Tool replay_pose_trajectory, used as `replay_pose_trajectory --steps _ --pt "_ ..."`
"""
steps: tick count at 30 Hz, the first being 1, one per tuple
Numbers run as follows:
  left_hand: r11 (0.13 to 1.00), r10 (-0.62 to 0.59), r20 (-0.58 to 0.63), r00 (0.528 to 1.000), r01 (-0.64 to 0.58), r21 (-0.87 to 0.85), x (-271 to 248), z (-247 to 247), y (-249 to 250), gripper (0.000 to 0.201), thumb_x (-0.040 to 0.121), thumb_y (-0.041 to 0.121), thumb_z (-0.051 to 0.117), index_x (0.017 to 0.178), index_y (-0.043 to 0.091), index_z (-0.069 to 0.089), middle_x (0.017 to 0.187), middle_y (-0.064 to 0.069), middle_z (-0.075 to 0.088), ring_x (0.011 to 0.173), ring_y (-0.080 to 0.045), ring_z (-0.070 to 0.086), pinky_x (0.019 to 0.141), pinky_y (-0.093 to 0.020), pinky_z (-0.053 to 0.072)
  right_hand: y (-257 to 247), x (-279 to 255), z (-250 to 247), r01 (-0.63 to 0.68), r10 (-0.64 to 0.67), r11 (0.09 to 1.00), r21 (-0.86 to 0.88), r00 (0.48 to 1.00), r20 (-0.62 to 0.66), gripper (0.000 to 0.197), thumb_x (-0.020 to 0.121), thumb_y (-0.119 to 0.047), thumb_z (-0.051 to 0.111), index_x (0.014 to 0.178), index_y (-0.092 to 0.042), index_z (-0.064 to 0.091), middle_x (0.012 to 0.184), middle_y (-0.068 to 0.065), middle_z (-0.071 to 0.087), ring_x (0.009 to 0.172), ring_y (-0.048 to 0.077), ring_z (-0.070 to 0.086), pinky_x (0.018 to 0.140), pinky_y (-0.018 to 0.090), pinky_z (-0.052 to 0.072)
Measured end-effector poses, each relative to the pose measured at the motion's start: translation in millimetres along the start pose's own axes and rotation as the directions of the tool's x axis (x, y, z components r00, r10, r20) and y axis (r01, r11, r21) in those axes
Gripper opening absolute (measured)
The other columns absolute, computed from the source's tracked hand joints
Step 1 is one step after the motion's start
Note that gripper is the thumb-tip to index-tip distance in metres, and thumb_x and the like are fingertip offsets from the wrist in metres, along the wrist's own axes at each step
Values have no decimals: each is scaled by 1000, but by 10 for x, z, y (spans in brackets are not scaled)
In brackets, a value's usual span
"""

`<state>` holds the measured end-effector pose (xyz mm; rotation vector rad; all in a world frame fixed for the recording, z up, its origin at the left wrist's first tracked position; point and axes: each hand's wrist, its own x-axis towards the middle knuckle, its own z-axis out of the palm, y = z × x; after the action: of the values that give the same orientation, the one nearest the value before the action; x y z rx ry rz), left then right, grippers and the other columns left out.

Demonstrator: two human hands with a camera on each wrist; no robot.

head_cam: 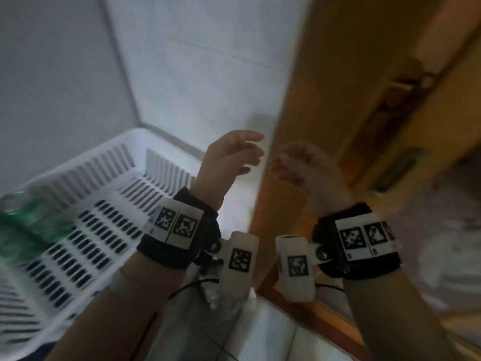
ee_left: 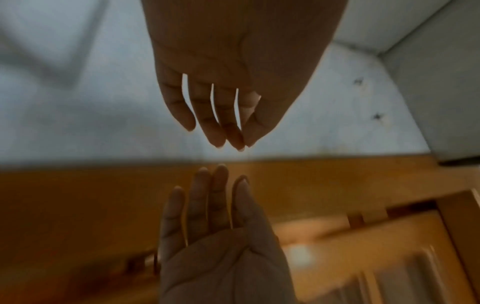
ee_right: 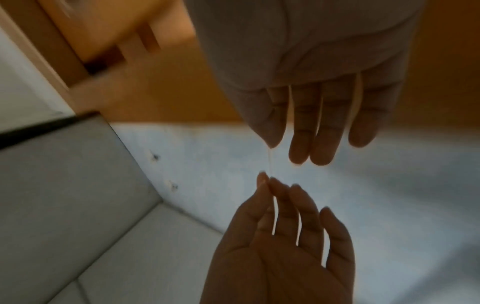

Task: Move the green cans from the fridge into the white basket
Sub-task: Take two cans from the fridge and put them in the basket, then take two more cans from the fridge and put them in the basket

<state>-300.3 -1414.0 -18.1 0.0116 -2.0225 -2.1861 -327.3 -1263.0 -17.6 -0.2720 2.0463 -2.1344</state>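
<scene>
Left hand [head_cam: 229, 155]: empty, fingers straight and loosely spread, raised just right of the white basket [head_cam: 86, 162].
Right hand [head_cam: 299, 165]: empty, fingers relaxed and nearly straight, palm facing the left hand, fingertips close but apart.
Green cans [head_cam: 28, 227]: blurred green, lying inside the basket at its left end; count unclear.
Writing: none readable; can label smeared, wristbands [head_cam: 364, 238] carry black-and-white square marker codes.
Wooden door [head_cam: 325, 100]: right of the basket.
</scene>
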Motion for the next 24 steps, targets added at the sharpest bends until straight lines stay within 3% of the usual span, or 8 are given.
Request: replay_pose_trajectory --steps 4,7,9,12,14,18,22,24 --pt "989 13 303 953 32 -142 -340 1961 -86 24 87 1 52 88 22 62 73 10 65 61 1 62 60 -14 50 -130 -1066 -1867 53 -64 998 -43 944 -324 22 87 -3 51 77 -22 57 64 -8 67 59 3 63 56 14 50" --pt "980 69 520 851 38 -194 -834 3510 -189 26 87 2 53 85 25 64 63 14 67 63 -4 62 66 -21 50 -193 -2087 -3166 71 -103 994 -80 825 -556 26 86 -2 51 73 -24 55 69 -4 64 63 9 62 59 17 48" --pt "976 46 644 763 104 -193 -1251 4477 -238 27 87 3 52 83 25 65 61 11 67 63 -6 61 67 -22 49 -228 -2814 -3895 55 -101 995 -89 716 -691 25 85 -2 51 74 -24 54 66 -6 66 58 4 63 59 17 47" --pt "958 0 803 596 231 -171 -1883 5708 -241 22 88 5 50 83 23 62 56 10 65 57 -3 60 59 -16 45 -299 -3819 -4789 47 -91 996 -78 548 -831 22 85 -4 53 75 -24 54 55 -10 67 54 1 62 62 22 44" --pt "951 6 874 485 268 -155 -2273 6426 -259 19 85 8 54 83 24 63 59 11 65 58 -2 60 58 -16 46 -343 -4429 -5276 59 -98 995 -80 429 -898 21 84 -4 54 75 -23 55 54 -9 68 53 4 62 64 26 44" --pt "939 21 964 264 326 -110 -3021 7753 -294 14 75 18 56 84 25 64 64 11 66 61 -4 62 59 -17 48 -400 -5481 -6083 65 -112 993 -101 192 -975 20 85 -3 53 76 -20 55 52 -11 66 52 2 62 59 22 49" --pt "941 69 995 69 327 -87 -3703 9038 -401 15 82 18 53 85 28 65 68 13 67 68 -4 62 63 -20 47 -391 -6307 -6956 29 -124 992 -123 35 -992 18 85 -5 55 77 -21 56 73 -2 64 63 11 61 65 25 47" --pt "943 116 993 -13 315 -106 -3995 9663 -444 16 82 20 52 87 28 65 72 13 67 71 -5 63 65 -21 48 -417 -6640 -7438 15 -140 990 -141 -26 -990 19 84 -4 55 76 -21 55 75 1 63 64 12 60 67 25 46"
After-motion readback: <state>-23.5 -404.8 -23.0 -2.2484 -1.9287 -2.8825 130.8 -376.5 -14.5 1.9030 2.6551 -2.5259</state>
